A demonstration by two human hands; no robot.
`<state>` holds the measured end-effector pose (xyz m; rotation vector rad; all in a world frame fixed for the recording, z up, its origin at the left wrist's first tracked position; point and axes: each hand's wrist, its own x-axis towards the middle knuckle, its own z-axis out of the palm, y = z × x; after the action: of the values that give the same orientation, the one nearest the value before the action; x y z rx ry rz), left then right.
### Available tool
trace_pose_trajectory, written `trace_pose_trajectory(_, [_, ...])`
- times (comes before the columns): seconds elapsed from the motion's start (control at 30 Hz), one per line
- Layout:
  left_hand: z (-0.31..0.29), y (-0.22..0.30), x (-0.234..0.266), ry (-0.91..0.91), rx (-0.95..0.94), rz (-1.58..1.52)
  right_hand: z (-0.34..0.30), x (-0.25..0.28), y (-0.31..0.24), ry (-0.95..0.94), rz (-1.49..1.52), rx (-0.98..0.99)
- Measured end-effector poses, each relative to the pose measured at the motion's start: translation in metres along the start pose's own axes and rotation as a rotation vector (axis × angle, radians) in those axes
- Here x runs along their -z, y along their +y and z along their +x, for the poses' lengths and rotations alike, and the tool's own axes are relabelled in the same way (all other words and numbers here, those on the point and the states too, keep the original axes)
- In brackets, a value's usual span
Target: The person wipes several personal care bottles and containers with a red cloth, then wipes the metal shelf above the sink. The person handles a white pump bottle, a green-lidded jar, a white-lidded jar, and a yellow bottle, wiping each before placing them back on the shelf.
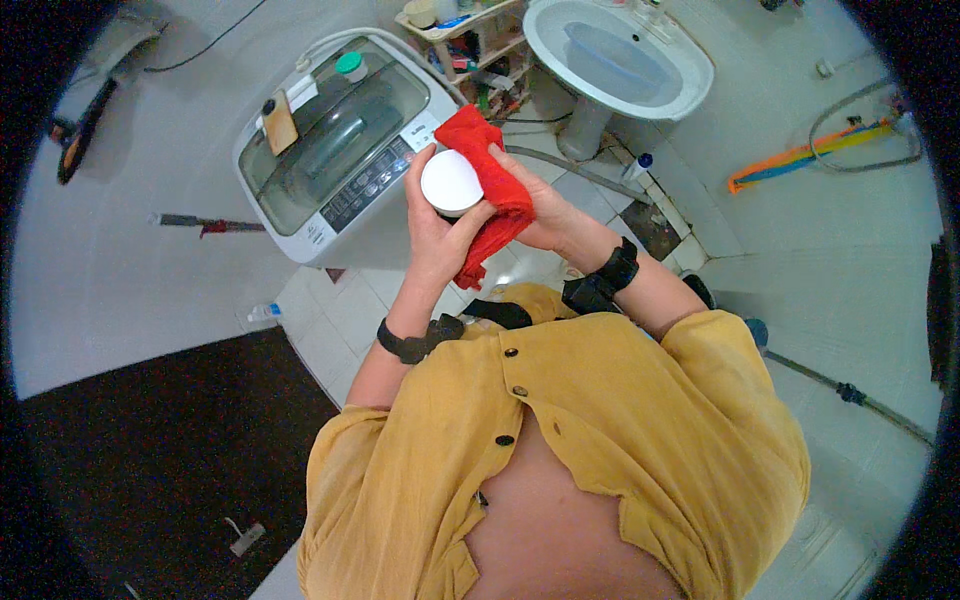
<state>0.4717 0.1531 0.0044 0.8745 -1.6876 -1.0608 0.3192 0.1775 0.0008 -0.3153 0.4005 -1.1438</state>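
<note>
My left hand [436, 240] is closed around a container with a round white lid [451, 183], its fingers and thumb at the sides. The lid faces up toward me, and most of the body below it is hidden. My right hand [540, 205] grips a red cloth [505, 190], which is bunched against the right side of the container. Part of the cloth sticks up beyond the lid and another end hangs below my left thumb. Both hands are close together, in front of a top-loading washing machine [400, 235].
On the washing machine lid lie a green-capped jar [351, 66] and a wooden-coloured brush or block [281, 125]. Behind stand a cluttered shelf rack [440, 33] and a white pedestal sink [690, 85]. A grey hose [575, 172] crosses the tiled floor. A dark door [170, 450] is at left.
</note>
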Motion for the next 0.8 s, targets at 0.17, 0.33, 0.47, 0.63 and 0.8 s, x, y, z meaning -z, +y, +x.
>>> trace_pose_trajectory(0.17, [0.009, -0.020, -0.009, -0.108, 0.003, 0.023, -0.007, 0.018, -0.010, 0.081, -0.041, 0.100])
trace_pose_trajectory(0.33, [0.025, -0.015, -0.022, -0.209, 0.238, -0.016, -0.003, 0.043, -0.021, 0.201, -0.147, 0.247])
trace_pose_trajectory(0.47, [0.029, 0.001, -0.039, -0.281, 0.602, -0.431, -0.009, 0.061, -0.038, 0.284, -0.254, 0.307])
trace_pose_trajectory(0.63, [0.042, 0.002, -0.062, -0.249, 0.703, -0.852, -0.013, 0.077, -0.070, 0.287, -0.376, 0.327])
trace_pose_trajectory(0.8, [0.057, -0.012, -0.082, -0.044, 0.732, -1.082, -0.032, 0.082, -0.096, 0.271, -0.326, 0.301])
